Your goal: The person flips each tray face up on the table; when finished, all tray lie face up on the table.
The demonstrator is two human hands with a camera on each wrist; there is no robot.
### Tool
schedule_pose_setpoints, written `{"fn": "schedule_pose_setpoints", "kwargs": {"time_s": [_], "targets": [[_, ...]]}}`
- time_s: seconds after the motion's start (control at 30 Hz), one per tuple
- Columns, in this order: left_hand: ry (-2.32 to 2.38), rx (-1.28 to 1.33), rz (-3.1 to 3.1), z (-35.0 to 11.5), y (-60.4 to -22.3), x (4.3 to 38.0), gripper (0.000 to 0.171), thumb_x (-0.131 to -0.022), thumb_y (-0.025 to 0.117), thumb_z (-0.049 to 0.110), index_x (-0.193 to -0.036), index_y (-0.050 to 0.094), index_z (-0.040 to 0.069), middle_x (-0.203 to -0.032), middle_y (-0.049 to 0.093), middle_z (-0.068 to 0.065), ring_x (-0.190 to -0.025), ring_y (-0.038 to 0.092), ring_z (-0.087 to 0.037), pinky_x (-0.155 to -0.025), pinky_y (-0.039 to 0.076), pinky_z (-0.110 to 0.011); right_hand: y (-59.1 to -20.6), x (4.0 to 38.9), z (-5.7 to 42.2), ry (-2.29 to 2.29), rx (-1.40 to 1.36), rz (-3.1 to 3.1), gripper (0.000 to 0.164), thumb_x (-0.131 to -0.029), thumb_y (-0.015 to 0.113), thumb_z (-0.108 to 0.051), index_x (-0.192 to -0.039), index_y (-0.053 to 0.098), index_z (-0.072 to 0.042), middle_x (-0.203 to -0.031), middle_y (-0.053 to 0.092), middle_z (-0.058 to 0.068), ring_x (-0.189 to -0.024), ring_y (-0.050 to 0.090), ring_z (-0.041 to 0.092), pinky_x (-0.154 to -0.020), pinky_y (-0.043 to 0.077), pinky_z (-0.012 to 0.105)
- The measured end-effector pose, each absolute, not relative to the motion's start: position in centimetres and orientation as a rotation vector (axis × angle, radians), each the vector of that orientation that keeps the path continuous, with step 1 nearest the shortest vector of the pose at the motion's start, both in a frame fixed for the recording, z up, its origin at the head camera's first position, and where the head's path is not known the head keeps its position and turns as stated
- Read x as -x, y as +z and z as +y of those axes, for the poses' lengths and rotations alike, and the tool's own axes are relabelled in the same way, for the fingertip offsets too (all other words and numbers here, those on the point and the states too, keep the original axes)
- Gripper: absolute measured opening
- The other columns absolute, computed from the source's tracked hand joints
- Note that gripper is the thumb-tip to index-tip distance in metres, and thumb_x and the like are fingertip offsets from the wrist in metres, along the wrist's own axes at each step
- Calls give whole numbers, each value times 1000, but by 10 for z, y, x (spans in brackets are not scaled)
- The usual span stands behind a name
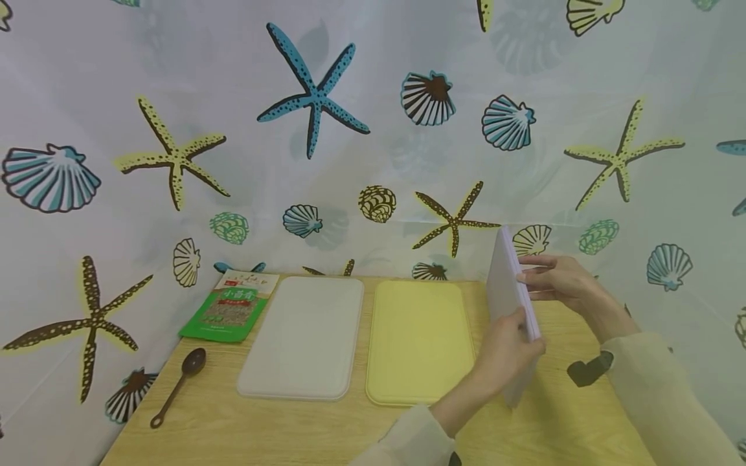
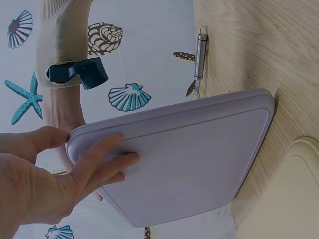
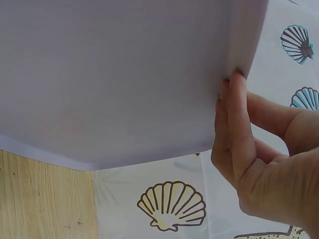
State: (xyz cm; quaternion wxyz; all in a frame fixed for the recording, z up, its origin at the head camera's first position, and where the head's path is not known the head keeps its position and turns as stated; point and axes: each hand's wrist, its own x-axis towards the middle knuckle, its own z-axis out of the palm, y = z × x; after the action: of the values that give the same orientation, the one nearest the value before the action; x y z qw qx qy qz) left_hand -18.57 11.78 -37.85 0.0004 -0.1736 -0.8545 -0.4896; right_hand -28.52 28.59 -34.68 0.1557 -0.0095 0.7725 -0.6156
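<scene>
A lavender cutting board [image 1: 513, 304] stands on its edge, tilted, at the right side of the table. My left hand [image 1: 504, 356] grips its near upper corner, fingers [image 2: 104, 169] spread over the grooved face and thumb along the rim. Farther back, my right hand [image 1: 559, 281] holds the same board by its upper edge, with fingertips on the right face in the right wrist view. Left of it a yellow cutting board [image 1: 419, 343] lies flat, and beside that lies a white cutting board [image 1: 303, 336].
A green and white packet [image 1: 230, 307] with Chinese lettering lies at the back left. Below it rests a dark brown spoon [image 1: 180, 385]. The left wrist view shows a metal whisk [image 2: 200, 57] on the table beyond the lavender board. A shell-and-starfish curtain [image 1: 361, 162] hangs behind the wooden table [image 1: 280, 433].
</scene>
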Motion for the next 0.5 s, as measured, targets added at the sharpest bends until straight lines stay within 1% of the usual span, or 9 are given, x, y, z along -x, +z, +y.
{"fn": "schedule_pose_setpoints", "kwargs": {"time_s": [0.17, 0.33, 0.5], "targets": [[-1508, 523, -2691, 116, -380, 183, 46, -83, 72, 11, -126, 60, 1, -104, 70, -11, -86, 68, -15, -67, 57, -26, -349, 286, 283, -1755, 34, 2209, 69, -91, 67, -11, -147, 30, 5, -102, 64, 2, -89, 68, 13, -84, 56, 32], [-1506, 516, -2684, 113, -380, 181, 52, -83, 70, 10, -132, 56, 0, -111, 69, -14, -89, 68, -16, -67, 57, -25, -350, 287, 281, -1753, 46, 2203, 69, -91, 66, -12, -147, 29, 5, -103, 63, 1, -90, 67, 11, -84, 56, 33], [-1504, 524, -2660, 109, -380, 178, 53, -84, 69, 7, -133, 55, -1, -116, 66, -17, -91, 68, -18, -66, 58, -26, -352, 288, 279, -1745, 58, 2204, 69, -92, 66, -12, -147, 29, 5, -105, 61, 2, -90, 66, 10, -84, 56, 31]]}}
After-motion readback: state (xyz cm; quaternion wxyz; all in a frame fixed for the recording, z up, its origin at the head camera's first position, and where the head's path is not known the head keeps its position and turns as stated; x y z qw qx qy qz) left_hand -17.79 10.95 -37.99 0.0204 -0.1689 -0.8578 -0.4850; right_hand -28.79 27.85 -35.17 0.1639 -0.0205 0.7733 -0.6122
